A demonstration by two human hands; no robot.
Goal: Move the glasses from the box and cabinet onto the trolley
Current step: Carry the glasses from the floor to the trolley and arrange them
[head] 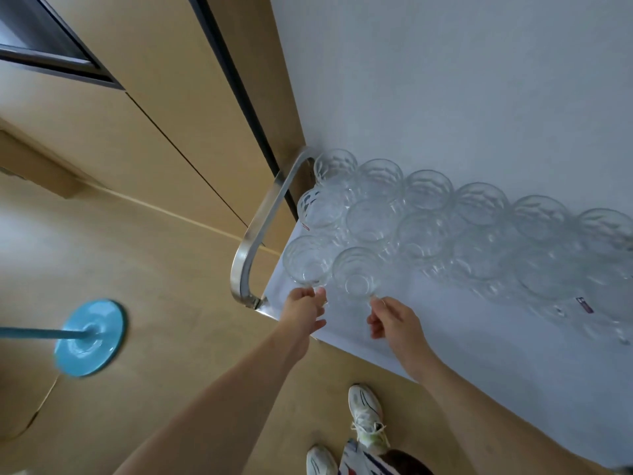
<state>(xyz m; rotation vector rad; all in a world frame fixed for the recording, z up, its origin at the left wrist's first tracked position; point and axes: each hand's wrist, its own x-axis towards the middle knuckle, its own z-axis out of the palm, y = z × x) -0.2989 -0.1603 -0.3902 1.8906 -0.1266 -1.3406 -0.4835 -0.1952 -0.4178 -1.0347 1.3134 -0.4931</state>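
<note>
- As both mugs already stand on the trolley (445, 337), the step is setting down: the left hand (301, 311) and right hand (394, 320) each pinch a handle.
- The left mug (306, 260) and right mug (356, 272) sit in the front row; next, fingers should let go gently.

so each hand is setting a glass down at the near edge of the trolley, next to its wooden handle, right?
Not quite: the head view shows the handle is shiny metal, not wooden. The rest holds: left hand and right hand each hold a glass on the trolley.

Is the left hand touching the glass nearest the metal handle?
Touching. The head view shows the left hand's fingers meeting the base of that glass on the trolley, with no gap visible.
</note>
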